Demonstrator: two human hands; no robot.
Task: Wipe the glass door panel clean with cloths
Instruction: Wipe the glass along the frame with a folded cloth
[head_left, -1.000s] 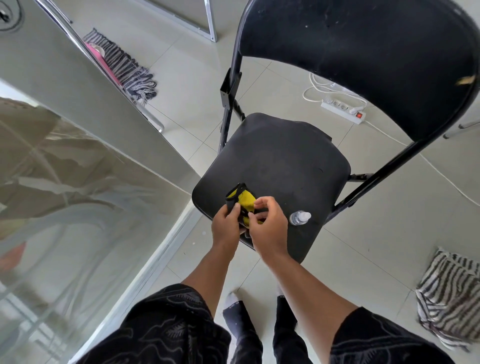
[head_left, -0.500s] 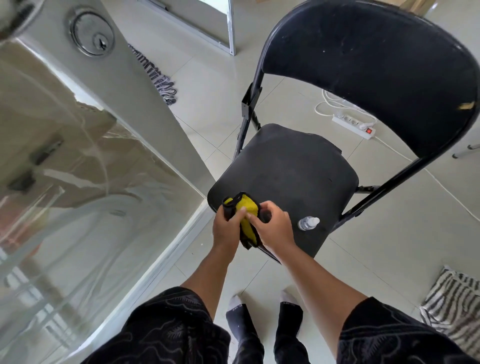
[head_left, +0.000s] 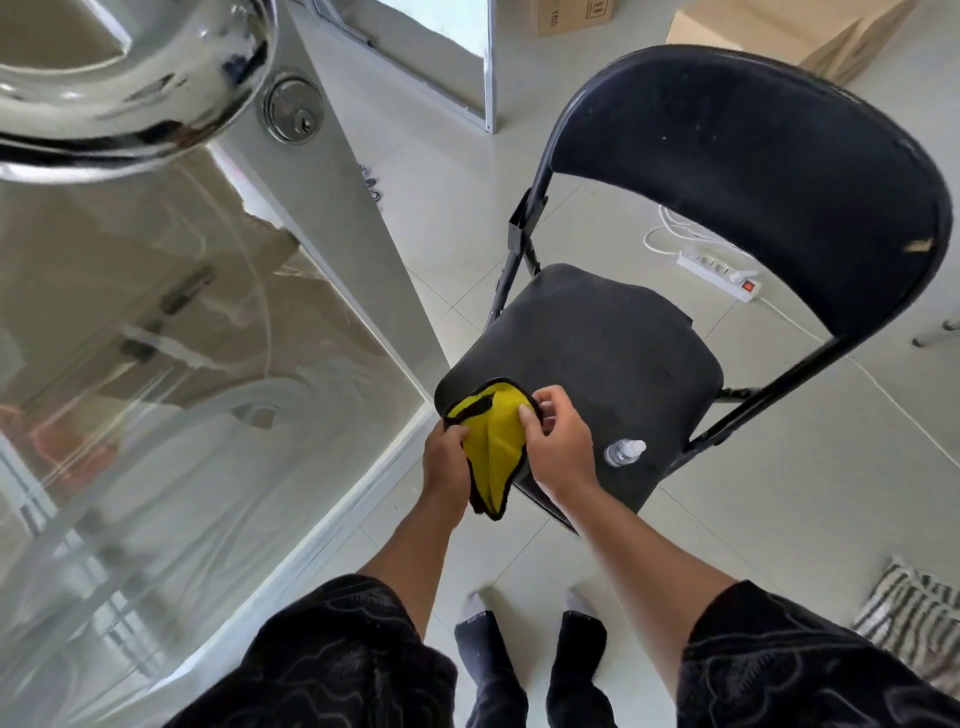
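A yellow cloth (head_left: 493, 441) with a black border hangs between both hands over the front left corner of a black folding chair's seat (head_left: 597, 353). My left hand (head_left: 447, 467) grips its left edge and my right hand (head_left: 558, 441) pinches its right edge, so the cloth is partly spread. The glass door panel (head_left: 171, 389) fills the left side, streaked, with a metal frame (head_left: 337, 223), a round lock (head_left: 293, 109) and a chrome handle (head_left: 130, 78) at the top. A small clear spray bottle (head_left: 623, 452) lies on the seat just right of my right hand.
A white power strip (head_left: 719, 273) and its cable lie on the tiled floor behind the chair. A striped cloth (head_left: 909, 618) lies on the floor at the lower right. Cardboard boxes (head_left: 769, 31) stand at the far back. My feet in dark socks (head_left: 530, 665) are below the chair.
Both hands lifted the bunched cloth off the seat and pulled it open. The view tilted up, bringing the door lock and handle into sight.
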